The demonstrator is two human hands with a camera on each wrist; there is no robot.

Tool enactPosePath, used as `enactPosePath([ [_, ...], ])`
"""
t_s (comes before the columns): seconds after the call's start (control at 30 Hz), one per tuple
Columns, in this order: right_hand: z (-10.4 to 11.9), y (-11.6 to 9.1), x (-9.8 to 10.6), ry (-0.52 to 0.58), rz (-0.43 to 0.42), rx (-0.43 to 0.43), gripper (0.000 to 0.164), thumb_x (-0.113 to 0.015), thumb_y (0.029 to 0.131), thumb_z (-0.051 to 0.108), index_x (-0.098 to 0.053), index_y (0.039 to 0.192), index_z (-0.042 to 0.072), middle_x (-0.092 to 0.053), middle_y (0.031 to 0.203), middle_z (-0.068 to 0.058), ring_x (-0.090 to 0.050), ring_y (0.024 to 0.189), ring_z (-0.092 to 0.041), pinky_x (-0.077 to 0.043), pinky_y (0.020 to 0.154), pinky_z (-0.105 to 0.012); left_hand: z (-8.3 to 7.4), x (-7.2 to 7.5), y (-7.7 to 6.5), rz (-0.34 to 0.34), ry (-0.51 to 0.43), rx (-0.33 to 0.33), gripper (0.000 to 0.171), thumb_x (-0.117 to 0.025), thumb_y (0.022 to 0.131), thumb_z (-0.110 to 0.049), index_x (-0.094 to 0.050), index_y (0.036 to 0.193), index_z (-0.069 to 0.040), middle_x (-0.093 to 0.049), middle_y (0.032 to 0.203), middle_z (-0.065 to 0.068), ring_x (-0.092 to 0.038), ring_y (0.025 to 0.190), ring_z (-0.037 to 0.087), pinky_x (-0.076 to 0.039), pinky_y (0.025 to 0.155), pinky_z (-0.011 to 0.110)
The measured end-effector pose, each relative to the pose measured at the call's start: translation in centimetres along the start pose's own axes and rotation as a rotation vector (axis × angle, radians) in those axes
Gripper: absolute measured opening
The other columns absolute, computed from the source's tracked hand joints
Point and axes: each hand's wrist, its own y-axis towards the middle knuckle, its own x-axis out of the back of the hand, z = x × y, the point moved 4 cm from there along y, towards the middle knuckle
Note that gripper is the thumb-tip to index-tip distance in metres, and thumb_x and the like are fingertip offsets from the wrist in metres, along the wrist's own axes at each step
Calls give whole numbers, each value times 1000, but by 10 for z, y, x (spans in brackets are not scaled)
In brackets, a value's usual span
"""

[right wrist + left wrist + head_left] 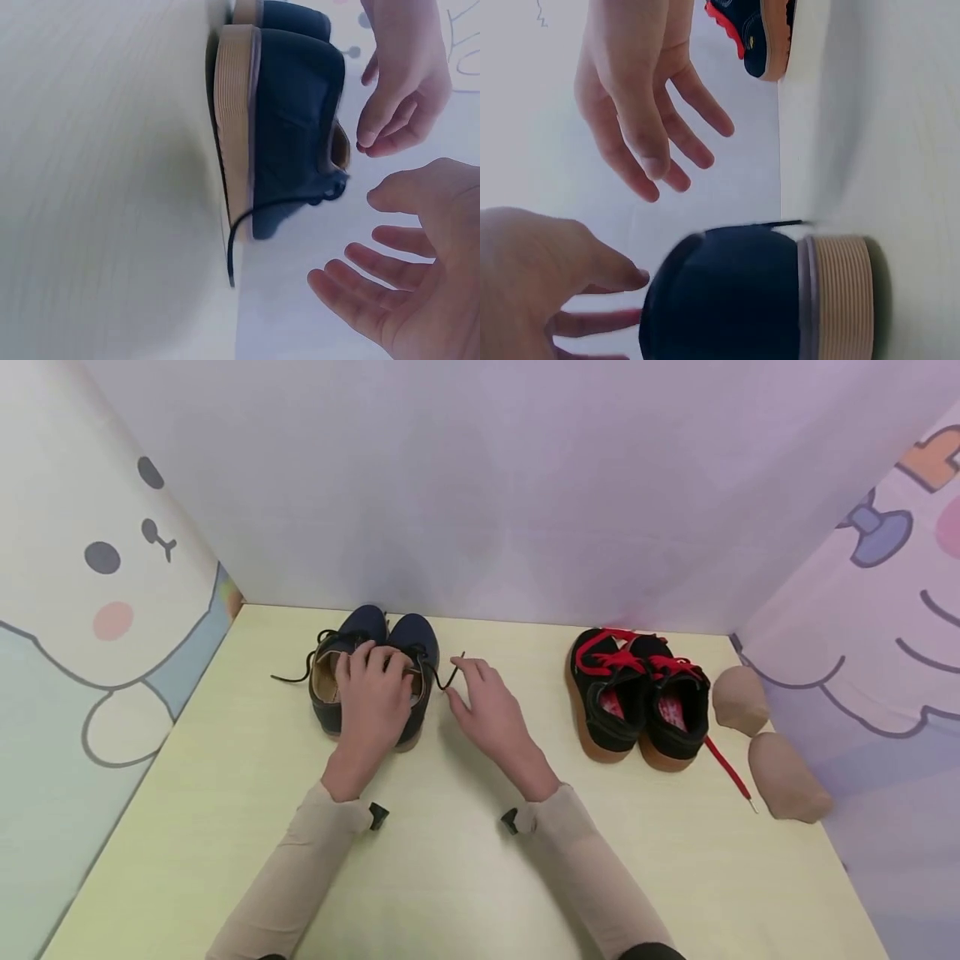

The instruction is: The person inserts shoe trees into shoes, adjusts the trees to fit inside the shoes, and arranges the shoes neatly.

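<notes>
Two navy lace-up shoes stand side by side near the back of the table, the left shoe (366, 620) touching the right shoe (416, 633). Over their openings is my left hand (372, 702), fingers loosely bent; thumb and fingers look apart in the left wrist view. Just right of the pair, my right hand (491, 714) hovers with spread fingers and holds nothing. Near its fingertips in the head view runs a dark shoelace (448, 683). In the right wrist view that lace hangs down the shoe's side, apart from the right hand (427, 262).
A pair of black shoes (611, 718) with red laces stands to the right, one lace (727, 768) trailing on the table (450, 877). Beside them lie two beige shoe fillers, an upper one (740, 700) and a lower one (787, 777). A pale curtain (480, 485) hangs behind.
</notes>
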Motion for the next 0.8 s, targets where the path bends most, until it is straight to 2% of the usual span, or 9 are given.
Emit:
enactPosePath([
  [0.13,-9,-15,13,11,-28,-23,48,-61,106,26,-50,151,15,-59,146,-8,-61,131,-29,-59,92,-48,-16,0,0,-41,-21,-93,5,-72,95,-7,-72,100,-10,-71,114,14,-57,126,43,-33,114,74],
  [0.27,-16,-28,26,7,-58,-33,47,-62,105,26,-52,149,14,-60,144,-8,-61,131,-30,-58,95,-49,-29,-2,0,-64,-41,-151,7,-70,96,-5,-74,98,-10,-72,110,12,-61,120,39,-36,113,72],
  [0.53,-34,-49,48,-6,-119,-46,45,-65,103,24,-55,146,11,-62,141,-11,-62,129,-31,-57,100,-49,-59,-10,0,27,-71,-184,7,-73,95,-8,-73,100,-13,-72,113,9,-61,119,34,-38,114,68],
  [0.8,-54,-68,66,6,-169,-87,46,-67,102,22,-56,144,11,-62,138,-12,-62,122,-31,-56,98,-50,-80,-19,1,80,-78,-203,8,-74,96,-11,-72,102,-16,-72,113,5,-62,119,32,-41,113,65],
])
